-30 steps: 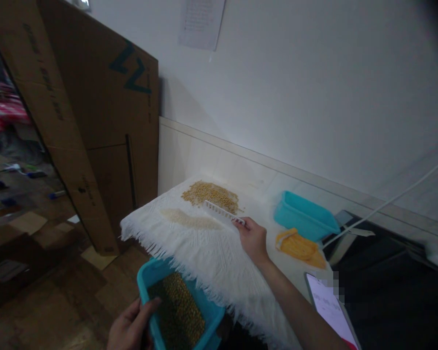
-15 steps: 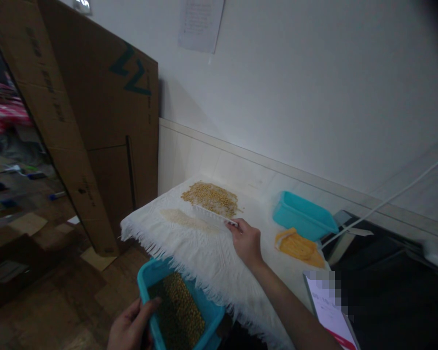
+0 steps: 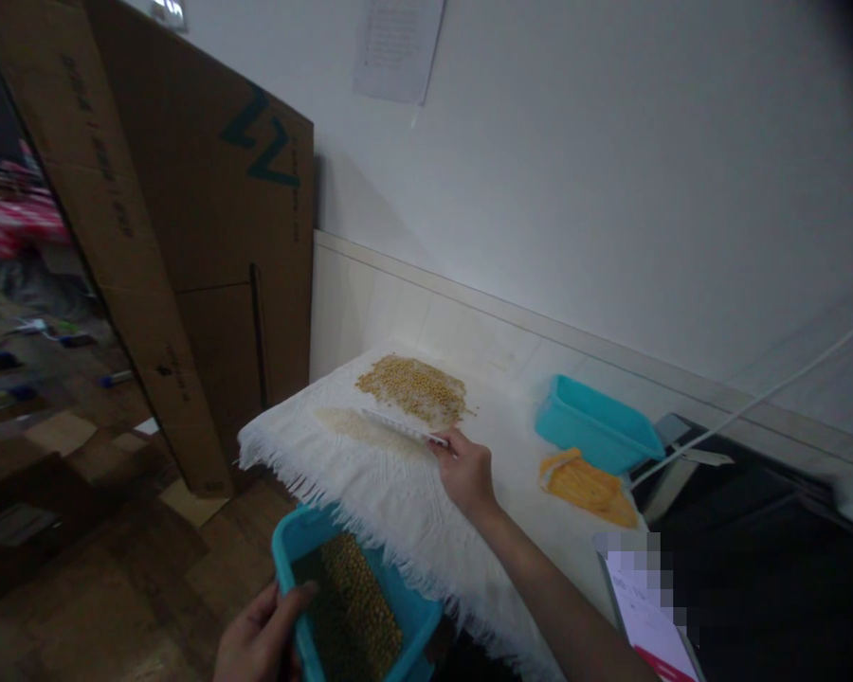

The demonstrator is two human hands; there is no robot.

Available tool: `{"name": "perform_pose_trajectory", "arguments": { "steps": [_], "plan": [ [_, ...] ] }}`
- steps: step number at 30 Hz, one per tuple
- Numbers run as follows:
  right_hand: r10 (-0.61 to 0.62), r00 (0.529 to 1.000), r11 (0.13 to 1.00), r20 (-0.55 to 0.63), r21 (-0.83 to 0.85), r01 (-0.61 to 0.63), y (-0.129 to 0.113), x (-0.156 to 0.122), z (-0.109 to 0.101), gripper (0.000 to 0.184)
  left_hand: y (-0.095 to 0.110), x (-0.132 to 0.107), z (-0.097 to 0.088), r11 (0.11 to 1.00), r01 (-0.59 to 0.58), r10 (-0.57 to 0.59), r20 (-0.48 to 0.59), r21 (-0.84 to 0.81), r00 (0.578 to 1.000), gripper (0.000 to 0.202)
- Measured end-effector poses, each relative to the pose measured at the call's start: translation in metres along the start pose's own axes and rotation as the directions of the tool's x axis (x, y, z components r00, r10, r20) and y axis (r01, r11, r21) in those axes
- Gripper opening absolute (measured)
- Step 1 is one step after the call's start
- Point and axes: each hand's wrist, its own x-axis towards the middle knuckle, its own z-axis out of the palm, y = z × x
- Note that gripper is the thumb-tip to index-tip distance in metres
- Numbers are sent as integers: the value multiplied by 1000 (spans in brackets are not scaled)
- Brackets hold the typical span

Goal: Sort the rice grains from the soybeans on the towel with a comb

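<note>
My left hand (image 3: 262, 633) grips the left rim of a turquoise plastic tub (image 3: 418, 616), thumb over the edge. Inside it lie yellow beans (image 3: 364, 599) like soybeans, beside a dark green mass of smaller grains (image 3: 334, 625). The tub is just below the fringed edge of the white cloth (image 3: 384, 511). My right hand (image 3: 464, 474) pinches the end of a thin white strip (image 3: 402, 426) with a notched edge, low over the cloth. The strip lies between a spread of yellow beans (image 3: 416, 386) behind it and a patch of pale grains (image 3: 348, 428) in front.
At the table's right stand a second turquoise tub (image 3: 597, 426) and a crumpled orange-yellow cloth bag (image 3: 589, 488). A lit phone or tablet (image 3: 646, 606) lies nearer. A white cable (image 3: 768, 393) crosses on the right. A tall cardboard box (image 3: 206, 237) stands at left.
My right hand has drawn the white strip slightly left and towards me, away from the yellow beans and over the pale grains. My left hand still holds the tub.
</note>
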Motion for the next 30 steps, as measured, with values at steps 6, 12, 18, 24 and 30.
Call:
{"name": "perform_pose_trajectory", "arguments": {
  "steps": [6,12,18,24,30],
  "plan": [
    [66,994,998,-90,6,-66,-7,-5,-20,20,2,-2,1,999,10,-11,-26,-35,1000,38],
    [608,766,733,-209,518,-441,3,-36,-74,43,0,2,0,999,28,-28,-26,-26,999,42],
    [834,550,440,-48,659,-610,10,-86,-94,57,-6,8,-3,999,35,-37,-47,-36,998,39],
    [810,548,382,207,524,-762,-6,-86,-100,62,4,-1,0,1000,3,-3,-17,-8,1000,37],
    [776,556,330,298,560,-760,-21,-86,-85,56,10,-5,4,999,35,-36,-50,-14,998,36]
  ]
}}
